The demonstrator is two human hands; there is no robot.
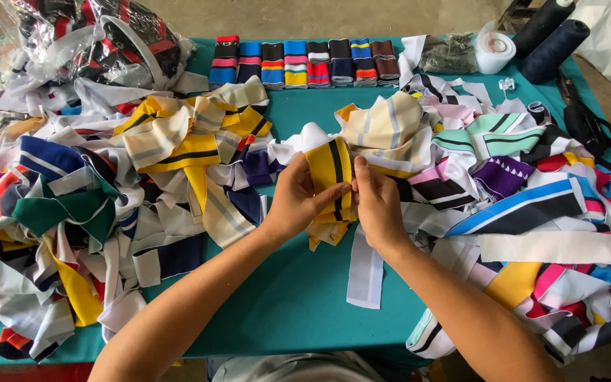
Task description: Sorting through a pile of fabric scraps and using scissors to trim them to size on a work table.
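My left hand (pixel 298 198) and my right hand (pixel 377 201) both pinch a yellow knit strip with black stripes (pixel 330 166), held upright over the middle of the teal table (pixel 298 297). The strip's lower end hangs folded between my wrists. A white strip (pixel 365 272) lies flat just below my right hand. Cream and yellow strips (pixel 387 131) are piled right behind the held piece.
Heaps of mixed coloured fabric strips cover the left side (pixel 72 212) and the right side (pixel 546 212). A row of folded striped bands (pixel 302 64) lines the far edge. Dark thread cones (pixel 553 35), a white tape roll (pixel 495 49), black scissors (pixel 585 120) and a plastic bag of strips (pixel 100 39) sit at the back.
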